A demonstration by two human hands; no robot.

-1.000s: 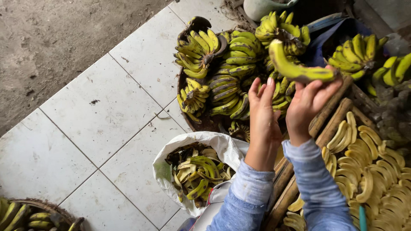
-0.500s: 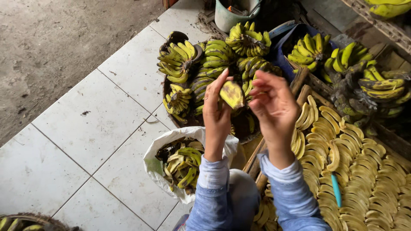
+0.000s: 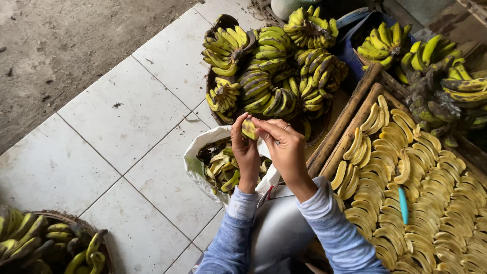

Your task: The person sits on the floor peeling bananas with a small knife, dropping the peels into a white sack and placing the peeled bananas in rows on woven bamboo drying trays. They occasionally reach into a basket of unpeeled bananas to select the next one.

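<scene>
At the floor's lower left corner sits a woven basket of green bananas. A white plastic sack of banana peels lies beneath the left hand and right hand, whose fingers close together on a small yellow-green banana. Peeled yellow bananas line the bamboo-edged drying tray rightward.

Most of the banana piece is covered by the fingers of the left hand and the right hand, so its shape cannot be told. The basket of bananas is cut off by the bottom-left corner. The white sack hides partly behind the left forearm. The pale bucket is cropped by the top edge
</scene>
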